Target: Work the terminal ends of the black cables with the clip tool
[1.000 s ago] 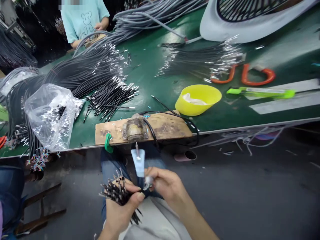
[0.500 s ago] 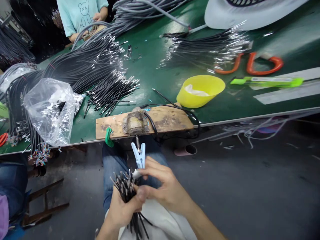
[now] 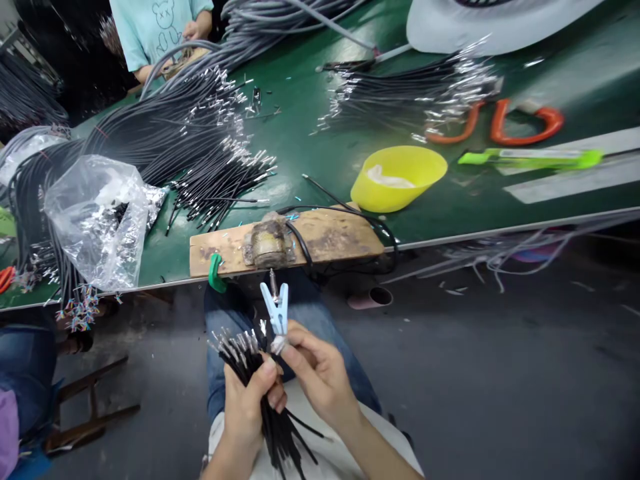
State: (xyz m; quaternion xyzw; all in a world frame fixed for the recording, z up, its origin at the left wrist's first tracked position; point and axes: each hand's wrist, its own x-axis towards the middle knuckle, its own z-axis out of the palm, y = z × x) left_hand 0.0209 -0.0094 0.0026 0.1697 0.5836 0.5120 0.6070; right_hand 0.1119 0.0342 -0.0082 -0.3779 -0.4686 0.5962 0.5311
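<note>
My left hand (image 3: pixel 249 403) is wrapped around a bundle of thin black wires (image 3: pixel 239 351) with metal tips, held over my lap. My right hand (image 3: pixel 314 365) pinches a light blue clothespin-like clip (image 3: pixel 276 311) that points up toward the table edge; a small silver piece sits at its base. Just above, a worn wooden block (image 3: pixel 320 240) with a metal fixture (image 3: pixel 269 245) is held to the green table's edge by a green clamp (image 3: pixel 215 273).
On the green table (image 3: pixel 310 147) lie heaps of black cables with metal ends (image 3: pixel 200 147), a clear plastic bag (image 3: pixel 95 220), a yellow bowl (image 3: pixel 400 177), a green knife (image 3: pixel 530 158) and a white fan (image 3: pixel 490 23). A person in a teal shirt (image 3: pixel 155 30) works at the far side.
Both hands have risen and shifted slightly left. The wire bundle now stands more upright and the clip has opened into a V toward the fixture.
</note>
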